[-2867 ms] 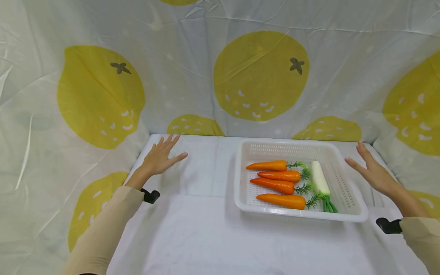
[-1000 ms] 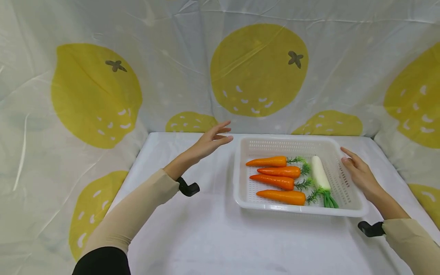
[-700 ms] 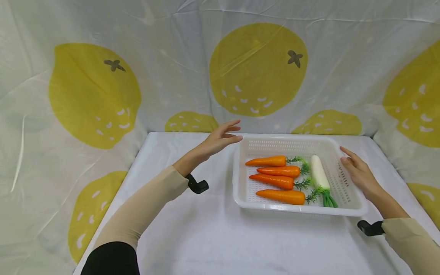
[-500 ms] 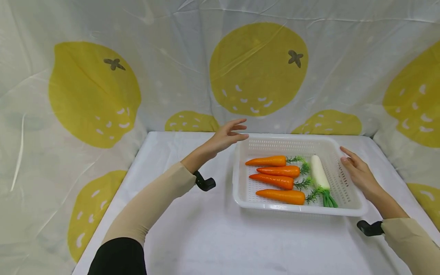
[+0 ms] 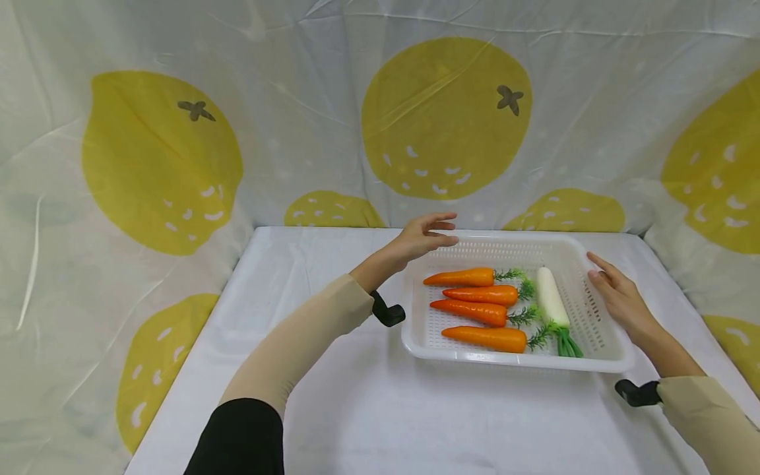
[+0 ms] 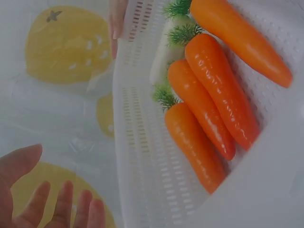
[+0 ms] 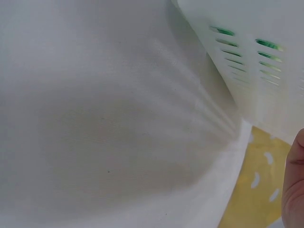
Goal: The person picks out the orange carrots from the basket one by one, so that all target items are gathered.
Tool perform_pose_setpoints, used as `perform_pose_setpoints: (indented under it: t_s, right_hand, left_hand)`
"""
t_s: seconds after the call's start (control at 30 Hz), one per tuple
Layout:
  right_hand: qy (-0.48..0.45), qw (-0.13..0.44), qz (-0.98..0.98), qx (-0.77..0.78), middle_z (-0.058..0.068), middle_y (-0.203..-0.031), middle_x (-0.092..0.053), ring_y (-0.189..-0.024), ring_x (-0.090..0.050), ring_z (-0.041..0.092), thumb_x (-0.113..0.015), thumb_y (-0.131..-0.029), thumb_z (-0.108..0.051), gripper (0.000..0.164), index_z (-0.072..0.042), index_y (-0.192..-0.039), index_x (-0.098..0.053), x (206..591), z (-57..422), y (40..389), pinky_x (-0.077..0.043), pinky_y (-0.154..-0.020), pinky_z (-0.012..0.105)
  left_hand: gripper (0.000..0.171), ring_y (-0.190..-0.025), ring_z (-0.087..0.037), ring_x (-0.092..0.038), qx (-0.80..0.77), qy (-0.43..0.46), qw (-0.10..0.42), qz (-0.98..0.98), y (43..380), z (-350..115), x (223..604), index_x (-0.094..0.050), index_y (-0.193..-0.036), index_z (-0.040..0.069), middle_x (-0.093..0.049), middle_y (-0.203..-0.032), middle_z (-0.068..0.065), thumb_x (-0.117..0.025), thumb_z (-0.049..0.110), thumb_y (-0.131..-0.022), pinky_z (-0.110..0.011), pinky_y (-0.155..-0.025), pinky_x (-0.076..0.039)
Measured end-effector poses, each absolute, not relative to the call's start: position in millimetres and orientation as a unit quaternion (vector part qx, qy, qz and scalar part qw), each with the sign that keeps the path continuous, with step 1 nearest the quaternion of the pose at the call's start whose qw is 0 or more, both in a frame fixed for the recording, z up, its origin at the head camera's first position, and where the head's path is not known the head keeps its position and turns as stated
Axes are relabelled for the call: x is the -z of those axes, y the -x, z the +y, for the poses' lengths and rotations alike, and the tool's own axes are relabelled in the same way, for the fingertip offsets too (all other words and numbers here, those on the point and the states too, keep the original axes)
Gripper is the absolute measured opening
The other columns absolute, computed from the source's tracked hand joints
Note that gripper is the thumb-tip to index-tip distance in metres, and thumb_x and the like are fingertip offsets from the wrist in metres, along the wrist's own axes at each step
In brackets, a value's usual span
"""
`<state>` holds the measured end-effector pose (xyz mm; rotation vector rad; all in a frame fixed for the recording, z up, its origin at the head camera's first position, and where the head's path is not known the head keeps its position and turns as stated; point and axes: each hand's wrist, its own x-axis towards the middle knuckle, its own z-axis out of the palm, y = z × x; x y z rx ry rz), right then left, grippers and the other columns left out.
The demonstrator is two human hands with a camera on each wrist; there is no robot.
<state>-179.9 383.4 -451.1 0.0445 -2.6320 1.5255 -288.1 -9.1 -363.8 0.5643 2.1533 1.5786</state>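
In the head view, a white plastic basket (image 5: 475, 358) stands on the table's right half. In it lie several orange carrots (image 5: 483, 338) with green tops, their tips pointing left. A white radish (image 5: 552, 300) with green leaves lies to their right. My left hand (image 5: 424, 239), fingers apart and loosely bent, hovers at the basket's back left rim with nothing in it. In the left wrist view, the left fingers (image 6: 61, 204) are beside the basket wall. My right hand (image 5: 623, 300) lies against the basket's right rim, fingers fairly straight; its thumb (image 7: 294, 180) shows in the right wrist view.
A white cloth covers the table (image 5: 415, 422). Behind and at the sides hangs a pale curtain (image 5: 309, 132) printed with large yellow lemons (image 5: 448, 119). Black wrist camera mounts (image 5: 388, 311) stick out from both sleeves.
My left hand has moved right, from the table's back left to the basket's back rim. Earlier my right hand came in from the right to the basket's rim. Basket and vegetables look unmoved.
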Motion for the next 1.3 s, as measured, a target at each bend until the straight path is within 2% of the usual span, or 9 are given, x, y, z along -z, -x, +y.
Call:
perform_pose_setpoints:
  t_s: [0.13,0.33,0.53,0.7,0.93,1.1,1.3]
  right_hand:
    - [-0.014,0.052,-0.864,-0.500,-0.025,-0.094,-0.054,-0.081,-0.052,-0.007,-0.045,-0.108,-0.029,0.059,-0.007,-0.158,-0.024,452,383,180,-0.046,-0.065,0.012]
    - [-0.014,0.054,-0.866,-0.497,-0.026,-0.095,-0.053,-0.083,-0.050,-0.007,-0.045,-0.108,-0.030,0.058,-0.009,-0.158,-0.025,451,383,180,-0.045,-0.066,0.010]
    - [-0.014,0.050,-0.863,-0.503,-0.023,-0.095,-0.053,-0.083,-0.050,-0.006,-0.046,-0.108,-0.029,0.058,-0.008,-0.158,-0.025,452,382,180,-0.044,-0.066,0.011]
    - [-0.011,0.050,-0.861,-0.506,-0.023,-0.094,-0.053,-0.083,-0.050,-0.006,-0.046,-0.107,-0.029,0.058,-0.009,-0.158,-0.025,451,383,180,-0.044,-0.066,0.010]
    - [-0.013,0.048,-0.858,-0.511,-0.025,-0.096,-0.053,-0.084,-0.050,-0.006,-0.046,-0.107,-0.028,0.058,-0.011,-0.159,-0.026,451,384,180,-0.044,-0.067,0.009]
    - [-0.017,0.047,-0.856,-0.514,-0.025,-0.097,-0.054,-0.084,-0.051,-0.006,-0.046,-0.107,-0.028,0.058,-0.010,-0.159,-0.025,451,384,180,-0.045,-0.067,0.010]
    - [-0.013,0.046,-0.858,-0.511,-0.026,-0.098,-0.053,-0.084,-0.051,-0.007,-0.046,-0.107,-0.029,0.059,-0.010,-0.159,-0.024,450,384,180,-0.046,-0.067,0.010]
  left_hand:
    - [0.057,-0.123,-0.020,-0.057,-0.566,-0.189,0.217,0.772,291,4,372,-0.050,-0.148,0.019,-0.057,-0.140,-0.005,-0.071,0.020,-0.095,-0.040,-0.107,-0.042]
    - [0.053,-0.112,-0.017,-0.062,-0.580,-0.167,0.241,0.760,296,24,390,-0.057,-0.142,0.016,-0.059,-0.138,-0.011,-0.074,0.016,-0.092,-0.043,-0.106,-0.043]
    - [0.048,-0.118,-0.021,-0.058,-0.582,-0.147,0.247,0.761,299,37,404,-0.062,-0.137,0.010,-0.062,-0.134,-0.012,-0.075,0.014,-0.091,-0.048,-0.108,-0.041]
    - [0.046,-0.122,-0.024,-0.055,-0.564,-0.141,0.249,0.774,300,46,413,-0.065,-0.134,0.008,-0.063,-0.132,-0.013,-0.076,0.014,-0.090,-0.045,-0.108,-0.040]
    - [0.039,-0.119,-0.024,-0.057,-0.537,-0.135,0.250,0.794,302,57,421,-0.069,-0.128,0.007,-0.065,-0.129,-0.011,-0.074,0.006,-0.089,-0.036,-0.104,-0.045]
    - [0.039,-0.122,-0.026,-0.056,-0.532,-0.140,0.256,0.795,302,60,423,-0.069,-0.127,0.005,-0.065,-0.128,-0.012,-0.073,0.000,-0.088,-0.035,-0.103,-0.046]
    - [0.037,-0.120,-0.023,-0.058,-0.522,-0.136,0.268,0.798,302,62,428,-0.071,-0.124,0.005,-0.067,-0.126,-0.011,-0.072,-0.003,-0.088,-0.031,-0.102,-0.046]
